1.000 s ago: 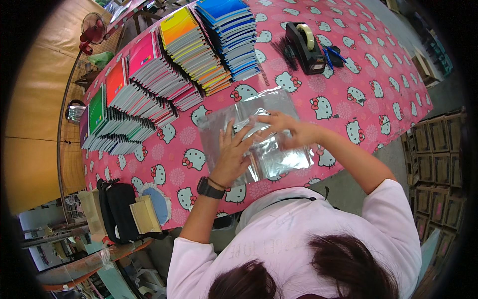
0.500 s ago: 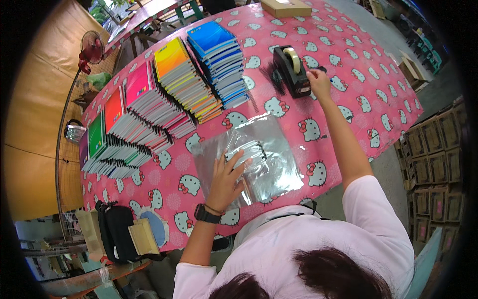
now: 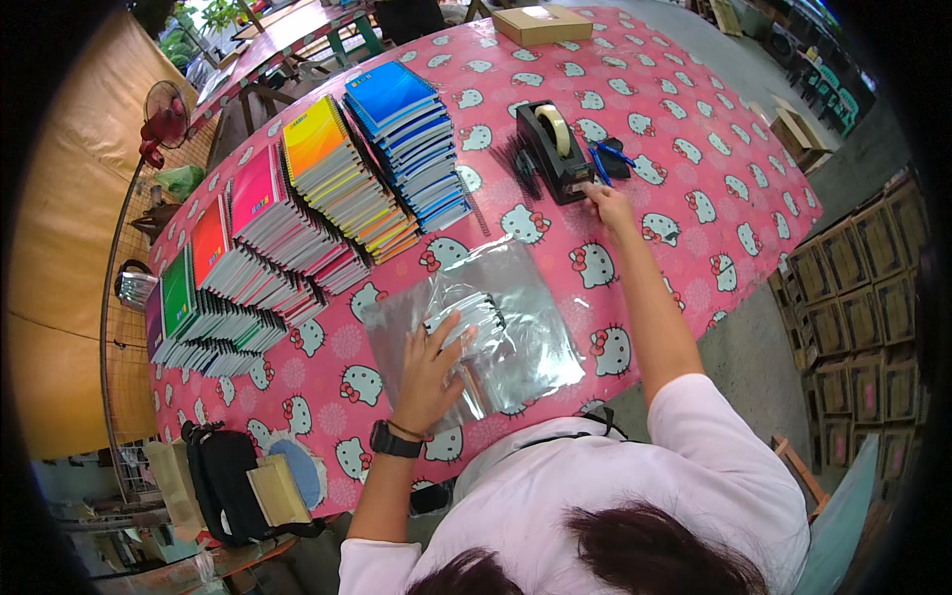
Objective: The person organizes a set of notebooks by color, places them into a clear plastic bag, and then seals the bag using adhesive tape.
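My left hand (image 3: 428, 375) lies on a stack of clear plastic sheets (image 3: 531, 342), its fingers spread over them. The sheets rest on the pink patterned tabletop, close to my body. Stretched out to the far right, my right hand (image 3: 613, 210) is at the near end of a black tape dispenser (image 3: 538, 147). Its fingers are pinched together at the cutting edge, on what looks like the end of the tape. A pale roll of tape (image 3: 553, 127) sits in the dispenser. Blue pens (image 3: 613, 154) lie just beyond that hand.
Stacks of spiral notebooks, from blue (image 3: 392, 94) and yellow (image 3: 315, 134) to green (image 3: 178, 293), stand along the left. A cardboard box (image 3: 543, 28) sits at the far edge. A black bag (image 3: 223, 486) is at the near left corner. Cartons (image 3: 843, 307) are piled at right.
My right hand has moved from beside the dispenser to its near end, uncovering the blue pens. My left hand stays on the plastic sheets. The whole view has shifted slightly.
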A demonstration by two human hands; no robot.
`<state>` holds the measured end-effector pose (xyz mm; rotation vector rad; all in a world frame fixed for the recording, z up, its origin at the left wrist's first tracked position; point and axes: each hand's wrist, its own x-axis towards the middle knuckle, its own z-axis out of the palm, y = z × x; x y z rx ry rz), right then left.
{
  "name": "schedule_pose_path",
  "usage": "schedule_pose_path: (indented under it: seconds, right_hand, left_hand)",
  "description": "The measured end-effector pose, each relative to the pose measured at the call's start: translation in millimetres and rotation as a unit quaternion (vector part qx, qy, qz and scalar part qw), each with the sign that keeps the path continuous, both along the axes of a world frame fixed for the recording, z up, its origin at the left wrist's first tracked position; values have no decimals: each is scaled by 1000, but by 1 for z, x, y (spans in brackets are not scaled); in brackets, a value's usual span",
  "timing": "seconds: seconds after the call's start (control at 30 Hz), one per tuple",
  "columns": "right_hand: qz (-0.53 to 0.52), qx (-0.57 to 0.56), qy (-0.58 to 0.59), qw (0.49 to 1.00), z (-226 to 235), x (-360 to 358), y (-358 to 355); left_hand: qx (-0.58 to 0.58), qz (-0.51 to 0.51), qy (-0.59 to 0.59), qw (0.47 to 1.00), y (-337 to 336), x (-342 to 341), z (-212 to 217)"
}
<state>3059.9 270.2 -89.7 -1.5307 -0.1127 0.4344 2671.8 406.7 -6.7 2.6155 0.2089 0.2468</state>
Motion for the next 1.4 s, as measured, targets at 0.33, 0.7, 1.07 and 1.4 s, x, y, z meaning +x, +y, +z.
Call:
schedule_pose_path:
  seconds: [0.33,0.7,1.07,1.4]
  right_hand:
    - [575,-121,-107,802,141,-152,56]
    - [449,-505,-458,578,151,-164,48]
    - [341,67,-407,844,110,-223,12]
    - [416,53,-275,865,95,-197,49]
  left_hand:
    - [9,-9,34,999,7,-7,0]
    - [28,-48,84,995,13,-6,14]
    - [-7,118,-215,969,-17,6,-20]
    - [-243,238,-223,913,14,16,-15]
